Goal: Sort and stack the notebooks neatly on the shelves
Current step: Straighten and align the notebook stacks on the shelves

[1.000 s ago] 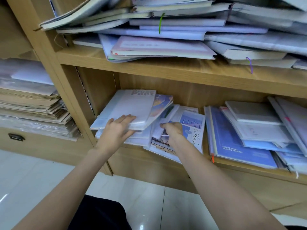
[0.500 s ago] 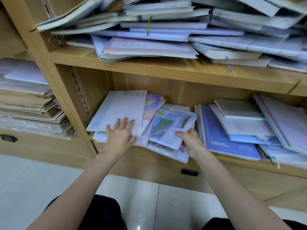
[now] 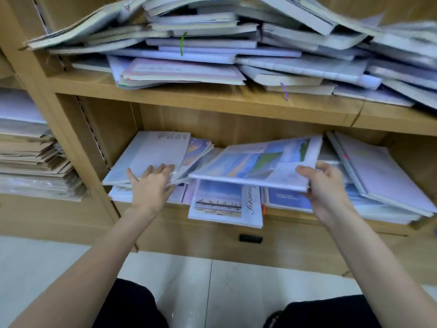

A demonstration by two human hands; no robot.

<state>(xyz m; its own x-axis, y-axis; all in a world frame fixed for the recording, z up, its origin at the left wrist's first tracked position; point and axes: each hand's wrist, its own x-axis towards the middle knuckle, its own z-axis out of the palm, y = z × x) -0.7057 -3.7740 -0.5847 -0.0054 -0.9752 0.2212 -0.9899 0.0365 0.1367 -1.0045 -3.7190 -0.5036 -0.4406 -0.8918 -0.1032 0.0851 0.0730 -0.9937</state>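
The right hand (image 3: pixel 327 185) grasps a thin collage notebook (image 3: pixel 257 162) at its right edge, thumb on the cover, fingers beneath. The notebook is held clear of the lower shelf (image 3: pixel 295 215), nearly level, above a sea-print notebook (image 3: pixel 220 202) that overhangs the shelf front, and above a blue notebook (image 3: pixel 288 200). The left hand (image 3: pixel 151 183) lies released, fingers straight and spread, pressing on a pale grey notebook (image 3: pixel 153 152) that tops the left pile. To the right, a lilac notebook (image 3: pixel 380 171) leans on a slanted pile. The upper shelf (image 3: pixel 212 100) carries a disordered heap (image 3: pixel 212 43) of flat notebooks, with green and purple ribbon markers hanging out. The shelving is light wood-grain board. Covers are glossy; several appear wrapped in clear film. Brown paper stacks (image 3: pixel 35 157) fill the bay to the left. A dark handle (image 3: pixel 250 238) sits below the lower shelf.
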